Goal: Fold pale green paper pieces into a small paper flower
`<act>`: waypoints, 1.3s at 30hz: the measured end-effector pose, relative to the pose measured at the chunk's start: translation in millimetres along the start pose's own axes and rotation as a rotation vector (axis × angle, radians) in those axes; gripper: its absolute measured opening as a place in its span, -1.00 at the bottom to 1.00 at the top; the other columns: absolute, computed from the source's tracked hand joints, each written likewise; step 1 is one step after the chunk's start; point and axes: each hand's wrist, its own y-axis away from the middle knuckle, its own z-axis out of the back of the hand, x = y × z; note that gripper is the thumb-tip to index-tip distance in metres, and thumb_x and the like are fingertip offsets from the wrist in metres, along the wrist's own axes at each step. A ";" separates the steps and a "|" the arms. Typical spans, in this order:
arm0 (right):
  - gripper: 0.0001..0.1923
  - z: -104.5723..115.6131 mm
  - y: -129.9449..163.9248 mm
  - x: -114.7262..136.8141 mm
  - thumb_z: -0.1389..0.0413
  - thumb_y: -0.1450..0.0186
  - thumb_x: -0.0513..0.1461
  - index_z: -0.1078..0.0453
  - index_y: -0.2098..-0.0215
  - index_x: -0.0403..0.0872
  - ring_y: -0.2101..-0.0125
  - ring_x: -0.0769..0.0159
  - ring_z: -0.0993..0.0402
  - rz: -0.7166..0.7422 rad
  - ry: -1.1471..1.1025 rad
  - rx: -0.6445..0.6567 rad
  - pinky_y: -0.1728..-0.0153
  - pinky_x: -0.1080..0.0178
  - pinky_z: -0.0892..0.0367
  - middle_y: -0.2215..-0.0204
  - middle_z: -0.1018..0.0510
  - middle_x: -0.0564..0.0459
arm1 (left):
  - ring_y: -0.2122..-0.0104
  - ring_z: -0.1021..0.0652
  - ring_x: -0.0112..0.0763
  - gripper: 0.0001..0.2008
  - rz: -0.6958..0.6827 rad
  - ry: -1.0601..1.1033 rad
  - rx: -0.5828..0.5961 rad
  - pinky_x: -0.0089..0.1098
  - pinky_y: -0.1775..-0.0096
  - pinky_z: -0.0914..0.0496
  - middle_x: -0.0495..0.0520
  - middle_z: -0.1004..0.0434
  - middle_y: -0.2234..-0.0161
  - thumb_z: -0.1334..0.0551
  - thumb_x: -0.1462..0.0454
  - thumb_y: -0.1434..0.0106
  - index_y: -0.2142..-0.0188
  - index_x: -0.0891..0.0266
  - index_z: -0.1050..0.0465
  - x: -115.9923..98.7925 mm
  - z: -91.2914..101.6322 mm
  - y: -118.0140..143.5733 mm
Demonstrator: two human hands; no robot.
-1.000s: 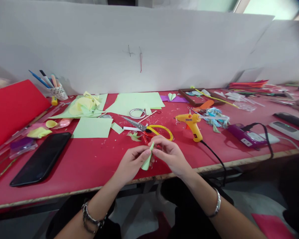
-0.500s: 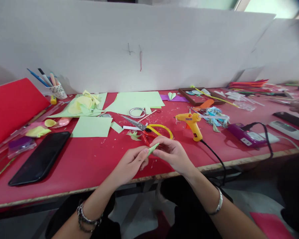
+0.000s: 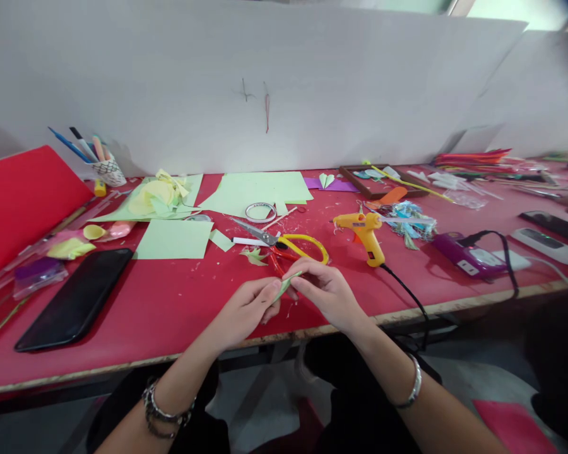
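Between my two hands, close to the table's front edge, is a small folded piece of light green paper [image 3: 286, 285]. My left hand [image 3: 248, 309] pinches its lower left end, thumb on top. The fingers of my right hand [image 3: 325, 291] are closed on its upper right end. Just beyond my fingers lie scissors [image 3: 288, 244] with one yellow and one red handle, blades pointing to the back left. A small light green paper scrap [image 3: 254, 256] rests left of the handles, and a white pen [image 3: 247, 241] lies by the blades.
Right of the scissors lies a yellow glue gun [image 3: 363, 234] with a black cord. A purple power strip [image 3: 469, 255], a blue yarn bundle [image 3: 409, 221] and a brown tray [image 3: 383, 183] are farther right. At left are a black phone [image 3: 76, 299], green paper sheets [image 3: 174, 239] and a pen cup [image 3: 108, 170].
My right thumb and fingers have shifted slightly on the green paper, which now looks narrower and flatter. Both hands still hold it in nearly the same place.
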 end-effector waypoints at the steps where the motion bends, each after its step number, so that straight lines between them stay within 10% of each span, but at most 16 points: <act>1: -0.91 0.8 -0.3 -1.5 -0.10 -0.15 -0.22 -0.40 0.42 -0.08 0.51 0.44 -0.35 -0.008 0.002 -0.036 0.44 0.33 -0.31 0.49 -0.44 0.09 | 0.64 -0.23 -0.56 -0.66 -0.008 0.018 -0.012 -0.49 0.51 -0.17 -0.11 -0.17 0.65 0.09 0.10 -0.27 0.45 0.27 -0.27 0.0 0.1 -0.6; 7: -0.91 2.5 -1.6 -12.6 -0.13 -0.12 -0.21 -0.39 0.41 -0.08 0.53 0.46 -0.40 -0.045 -0.097 -0.307 0.44 0.35 -0.35 0.53 -0.48 0.13 | 0.25 -0.44 -0.43 -0.71 -0.155 0.101 -0.378 -0.43 0.23 -0.33 0.09 -0.27 0.13 -0.21 0.20 -0.08 0.23 0.21 -0.18 7.8 -2.1 -7.4; 15: -0.93 -9.3 0.8 -15.0 -0.16 -0.11 -0.24 -0.40 0.41 -0.05 0.48 0.47 -0.46 -0.024 -0.254 -0.329 0.36 0.36 -0.41 0.50 -0.52 0.14 | 0.09 -0.33 -0.32 -0.74 -0.276 -0.108 -0.703 -0.37 0.13 -0.31 0.09 -0.18 0.15 -0.25 0.20 -0.04 0.29 0.22 -0.25 12.9 -10.1 -7.4; 25: -0.95 -8.0 1.2 -12.6 -0.16 -0.10 -0.28 -0.41 0.42 -0.06 0.47 0.47 -0.46 0.035 -0.111 -0.255 0.40 0.41 -0.40 0.48 -0.51 0.14 | 0.00 -0.30 -0.31 -0.83 -0.287 -0.048 -0.490 -0.33 -0.03 -0.19 0.09 -0.29 0.07 -0.22 0.23 -0.10 0.29 0.21 -0.44 14.4 -6.1 -7.7; 39: -0.89 -11.4 6.2 -11.3 -0.14 -0.12 -0.31 -0.40 0.34 -0.06 0.39 0.41 -0.50 0.103 0.070 -0.184 0.35 0.39 -0.44 0.41 -0.53 0.09 | 0.12 -0.37 -0.33 -0.94 -0.299 -0.079 -0.526 -0.36 0.07 -0.26 0.06 -0.33 0.25 -0.24 0.29 -0.06 0.44 0.25 -0.44 13.0 -5.4 -8.3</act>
